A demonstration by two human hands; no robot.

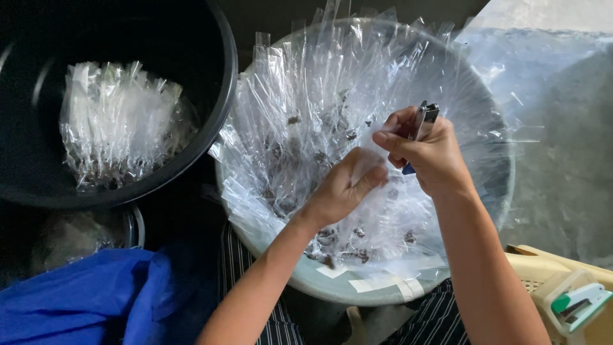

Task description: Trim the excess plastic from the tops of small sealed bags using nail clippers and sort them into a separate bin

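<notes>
A pale round basin [357, 289] rests on my lap, heaped with several clear plastic packets [306, 108] that hold small dark bits. My right hand [431, 156] grips a small metal stapler [424, 118] above the heap. My left hand [348, 182] is closed beside it, pinching the top of one clear packet, its fingertips almost touching the right hand. Both hands hover over the middle of the basin.
A large black tub [211, 137] at the upper left holds a pile of finished-looking clear packets [118, 118]. Blue cloth [89, 300] lies at the lower left. A beige plastic basket with a green-and-white stapler box [575, 300] sits at the lower right. A clear plastic sheet [549, 83] covers the right side.
</notes>
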